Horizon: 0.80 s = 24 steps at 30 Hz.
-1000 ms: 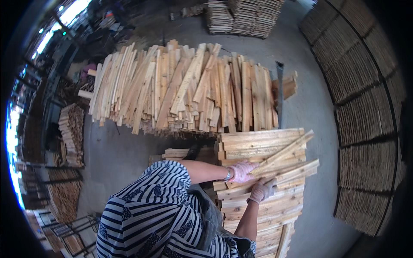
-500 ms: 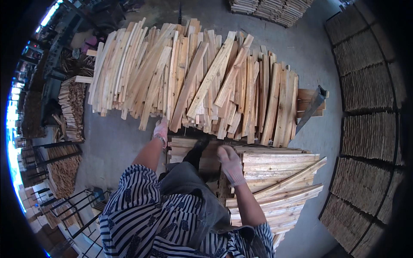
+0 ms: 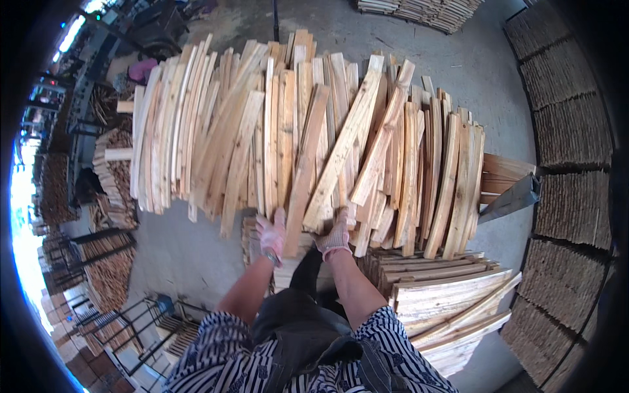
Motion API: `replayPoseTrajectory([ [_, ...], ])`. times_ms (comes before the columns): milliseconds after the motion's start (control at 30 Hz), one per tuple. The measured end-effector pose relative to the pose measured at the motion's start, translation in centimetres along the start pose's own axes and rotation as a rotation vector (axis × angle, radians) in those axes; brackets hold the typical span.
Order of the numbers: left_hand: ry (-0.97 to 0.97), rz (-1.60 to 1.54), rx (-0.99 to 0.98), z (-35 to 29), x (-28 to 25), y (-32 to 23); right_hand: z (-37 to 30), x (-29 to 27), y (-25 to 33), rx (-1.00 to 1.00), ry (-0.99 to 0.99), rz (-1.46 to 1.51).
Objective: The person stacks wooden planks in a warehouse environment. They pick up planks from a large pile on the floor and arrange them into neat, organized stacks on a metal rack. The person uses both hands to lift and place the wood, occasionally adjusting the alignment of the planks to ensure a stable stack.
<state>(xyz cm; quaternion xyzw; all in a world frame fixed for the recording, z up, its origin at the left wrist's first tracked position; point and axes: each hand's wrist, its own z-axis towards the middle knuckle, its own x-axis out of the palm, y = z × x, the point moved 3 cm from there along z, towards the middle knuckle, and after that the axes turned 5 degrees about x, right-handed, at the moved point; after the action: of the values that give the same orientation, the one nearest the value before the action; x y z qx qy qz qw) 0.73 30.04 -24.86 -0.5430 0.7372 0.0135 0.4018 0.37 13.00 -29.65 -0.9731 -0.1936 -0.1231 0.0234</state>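
Note:
A wide pile of wooden boards [image 3: 285, 137] lies before me, their near ends pointing toward my body. My left hand [image 3: 270, 236], in a pale pinkish glove, touches the near ends of boards left of the middle, its fingers stretched out and apart. Close to its right, my gloved right hand [image 3: 335, 237] closes around the near end of a slanted board [image 3: 344, 144] lying on top of the pile. Its fingertips are partly hidden among the board ends.
A lower stack of boards [image 3: 452, 298] stands at my right, near my legs. A grey metal piece [image 3: 511, 200] juts out past the pile's right end. Tall stacks of wood [image 3: 570, 206] line the right side. Black metal racks [image 3: 141, 327] stand at the lower left.
My right hand has moved forward from beside the lower stack to the board ends. My left hand has shifted right along the pile's near edge. The view has shifted somewhat.

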Motion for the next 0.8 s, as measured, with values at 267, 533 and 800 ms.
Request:
replayPoseTrajectory([
  [267,0.305,-0.024,0.179,-3.0,-0.4,0.4,-1.7,-2.7,-0.1,-0.268,-0.171,-0.351],
  [533,0.752,-0.348,0.331,-0.7,-8.3,0.1,-13.2,-2.8,3.4,-0.596,0.064,-0.835],
  [800,0.493,-1.060,0.049,3.7,0.7,-6.2,-12.6,8.8,10.3,-0.537,0.099,-1.270],
])
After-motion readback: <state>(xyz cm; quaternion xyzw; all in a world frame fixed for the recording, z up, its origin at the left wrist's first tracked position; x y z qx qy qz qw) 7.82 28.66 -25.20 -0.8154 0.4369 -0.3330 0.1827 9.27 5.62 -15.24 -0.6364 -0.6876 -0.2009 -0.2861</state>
